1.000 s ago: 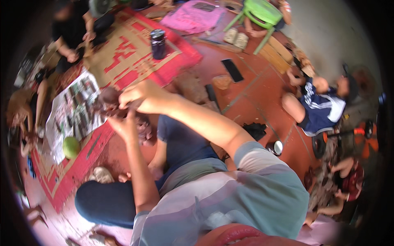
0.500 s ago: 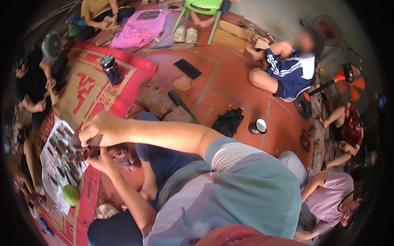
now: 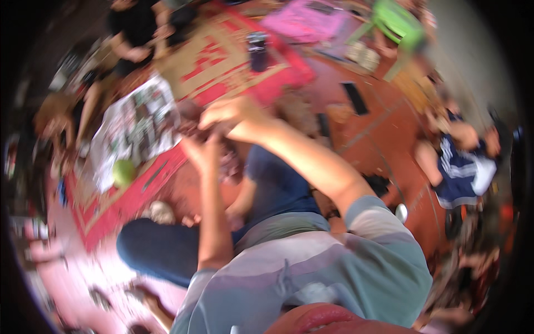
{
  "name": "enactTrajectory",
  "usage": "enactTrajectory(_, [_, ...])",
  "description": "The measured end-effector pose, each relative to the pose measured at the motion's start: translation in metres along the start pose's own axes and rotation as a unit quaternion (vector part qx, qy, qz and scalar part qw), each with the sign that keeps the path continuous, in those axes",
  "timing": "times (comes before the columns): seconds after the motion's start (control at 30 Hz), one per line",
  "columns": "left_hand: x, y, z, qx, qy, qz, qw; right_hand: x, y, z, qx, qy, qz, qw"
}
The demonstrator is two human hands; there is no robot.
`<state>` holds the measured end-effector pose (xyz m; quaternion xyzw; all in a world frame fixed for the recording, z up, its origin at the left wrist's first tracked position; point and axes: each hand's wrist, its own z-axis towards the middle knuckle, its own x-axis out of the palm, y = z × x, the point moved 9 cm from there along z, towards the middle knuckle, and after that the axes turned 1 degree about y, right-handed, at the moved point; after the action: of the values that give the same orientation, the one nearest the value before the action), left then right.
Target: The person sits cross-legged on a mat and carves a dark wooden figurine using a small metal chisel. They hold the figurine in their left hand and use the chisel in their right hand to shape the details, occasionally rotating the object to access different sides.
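Note:
My right hand (image 3: 236, 118), fingers curled, grips a small dark brown clay-like piece (image 3: 191, 131). Against the same piece, my left hand (image 3: 201, 149) closes from below, so both hands meet around it. Blur and the fingers hide much of its shape. A rounder dark brown lump (image 3: 189, 109) shows just beyond the piece; whether they are joined I cannot tell. Lower down, beside my left wrist, lies a reddish-brown lumpy mass (image 3: 230, 164). To the left, a printed paper sheet (image 3: 104, 161) carries several dark slender pieces.
A green round fruit (image 3: 123, 173) and a thin dark strip (image 3: 155, 176) lie by the paper. The red-and-tan mat (image 3: 222, 55) bears a dark bottle (image 3: 257, 51). Farther right are a black phone (image 3: 355, 98) and a green chair (image 3: 397, 25). People sit around, including one in navy (image 3: 461, 170).
The view has swung left, so the surroundings appear shifted right and turned, with more blur. My hands stay together on the brown piece, which has left its spot over the paper's edge.

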<state>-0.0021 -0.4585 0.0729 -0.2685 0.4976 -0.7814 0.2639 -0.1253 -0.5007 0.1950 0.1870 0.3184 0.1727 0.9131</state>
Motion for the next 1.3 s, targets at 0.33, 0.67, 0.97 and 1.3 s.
enactTrajectory(0.33, [-0.019,0.002,-0.005,0.016,-0.066,0.163,0.984,0.007,0.014,0.004,0.031,0.016,-0.046,0.998])
enactTrajectory(0.67, [-0.015,-0.013,-0.008,0.035,-0.079,0.211,0.974,0.001,0.017,0.002,0.051,-0.023,-0.065,0.996])
enactTrajectory(0.97, [-0.013,-0.017,-0.007,-0.021,-0.059,0.208,0.976,0.003,0.023,0.008,0.024,0.007,-0.090,0.996])
enactTrajectory(1.3, [-0.015,-0.011,-0.008,-0.015,-0.059,0.240,0.969,0.008,0.017,0.005,0.013,0.032,-0.119,0.992])
